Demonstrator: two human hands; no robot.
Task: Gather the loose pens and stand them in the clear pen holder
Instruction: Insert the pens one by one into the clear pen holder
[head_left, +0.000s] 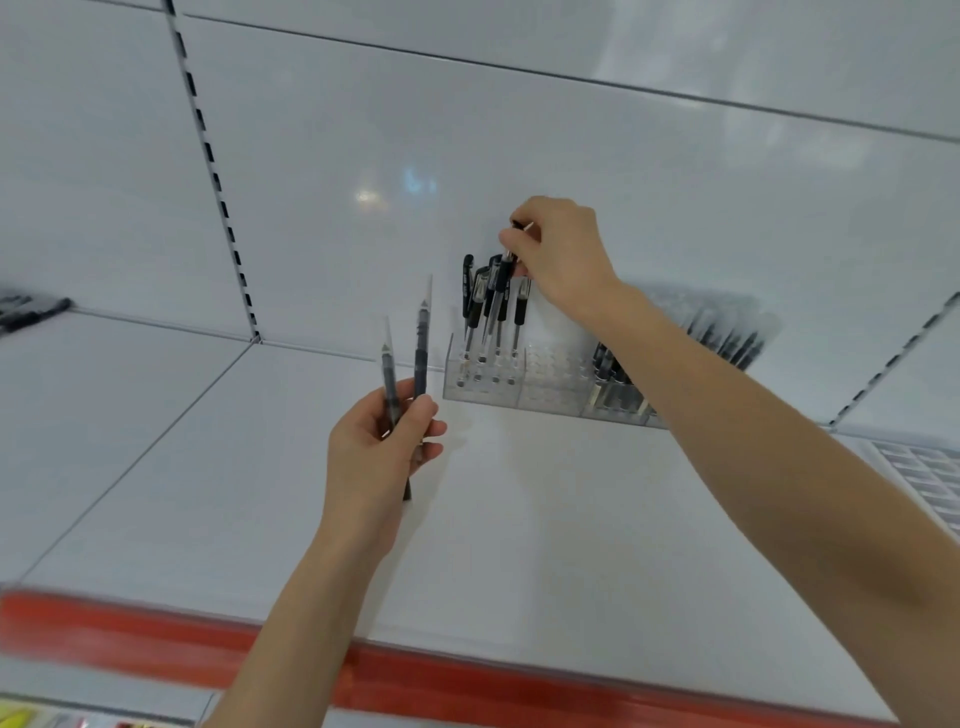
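While the right hand (561, 254) pinches the top end of a slim black-capped pen (503, 283) between thumb and fingertips just above centre of the frame, its lower end hangs over the left block of the clear acrylic pen holder (483, 376); whether the tip has entered a hole I cannot tell. The left hand (376, 447), lower and left of centre, is closed around two dark-barrelled pens with clear caps (405, 358), held upright side by side with their caps pointing up. Several black pens (470, 291) stand upright in the left block of the holder, close around the one being set. Pens like these are likely light, stiff and smooth, so a fingertip pinch near the top gives the best aim, though a slick barrel could twist or slip if squeezed loosely. The holder looks light too, and may shift if a pen is pushed in at a slant. It sits at the back of the white shelf (519, 519), close against the glossy white back panel (363, 156), leaving little room behind; the wide bare shelf in front, down to the red front strip (467, 680), gives free room. More dark pens (613, 374) fill the holder's right end, partly hidden by the right forearm.
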